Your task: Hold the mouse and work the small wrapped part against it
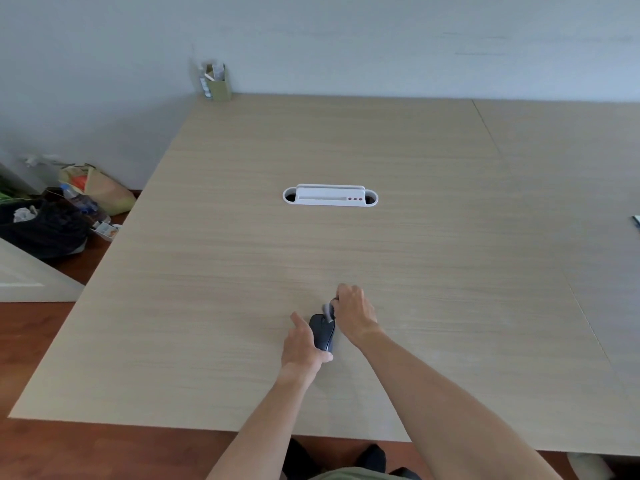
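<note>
- Left hand (302,346): grip closed around a dark computer mouse (322,332), held at the near middle of the desk (214,271).
- Right hand (355,311): fingers curled, pinching a small blurred item (328,310) at the mouse's front end.
- White cable port (330,195): set in the desk, well beyond both hands.

I see my left hand (302,344) curled around a dark computer mouse (322,332) lying on the pale wooden table (242,237), thumb at its rear end. My right hand (355,311) sits just beyond the mouse's front, fingers bent over something small and grey (328,310) that is too blurred for me to identify. Farther out, a white cable port (330,195) is set into the tabletop. A small green box (218,83) stands at the far left corner. Bags (69,209) lie on the floor to the left.
</note>
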A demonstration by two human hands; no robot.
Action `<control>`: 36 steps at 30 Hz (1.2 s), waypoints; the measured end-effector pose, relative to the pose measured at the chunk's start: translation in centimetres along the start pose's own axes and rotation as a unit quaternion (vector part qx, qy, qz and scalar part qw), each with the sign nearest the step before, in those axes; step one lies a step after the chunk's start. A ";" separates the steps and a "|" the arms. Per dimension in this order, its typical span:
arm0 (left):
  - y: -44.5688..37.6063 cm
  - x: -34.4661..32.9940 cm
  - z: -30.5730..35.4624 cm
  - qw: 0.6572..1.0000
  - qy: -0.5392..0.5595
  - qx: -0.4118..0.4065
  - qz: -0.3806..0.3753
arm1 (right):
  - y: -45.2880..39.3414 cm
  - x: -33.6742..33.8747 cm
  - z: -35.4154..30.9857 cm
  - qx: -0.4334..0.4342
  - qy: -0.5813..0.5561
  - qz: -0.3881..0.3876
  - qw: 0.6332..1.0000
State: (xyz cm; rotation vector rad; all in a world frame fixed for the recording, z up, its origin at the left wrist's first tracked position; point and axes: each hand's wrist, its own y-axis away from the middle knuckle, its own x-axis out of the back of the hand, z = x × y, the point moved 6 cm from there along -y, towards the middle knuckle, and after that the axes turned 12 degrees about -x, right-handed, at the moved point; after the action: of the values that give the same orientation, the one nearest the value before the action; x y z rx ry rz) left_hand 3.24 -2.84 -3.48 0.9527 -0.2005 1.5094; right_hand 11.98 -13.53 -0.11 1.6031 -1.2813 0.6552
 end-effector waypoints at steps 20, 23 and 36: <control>0.4 -0.4 -0.6 1.000 0.000 -0.026 0.008 | 3.1 -1.7 6.2 -0.085 -0.254 -0.032 0.963; 0.7 -0.9 -1.1 0.999 -0.018 -0.027 -0.004 | 3.8 -1.7 7.5 -0.100 -0.254 0.021 0.962; -1.7 -0.7 0.9 0.927 -0.276 -0.201 -0.152 | 4.2 -1.9 7.1 -0.060 -0.248 0.006 0.967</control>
State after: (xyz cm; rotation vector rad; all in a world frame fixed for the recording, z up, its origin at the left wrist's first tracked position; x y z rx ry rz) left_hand 5.05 -3.56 -4.10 0.9964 -0.7073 0.8400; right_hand 6.34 -19.13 -3.22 1.7177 -1.6549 0.1750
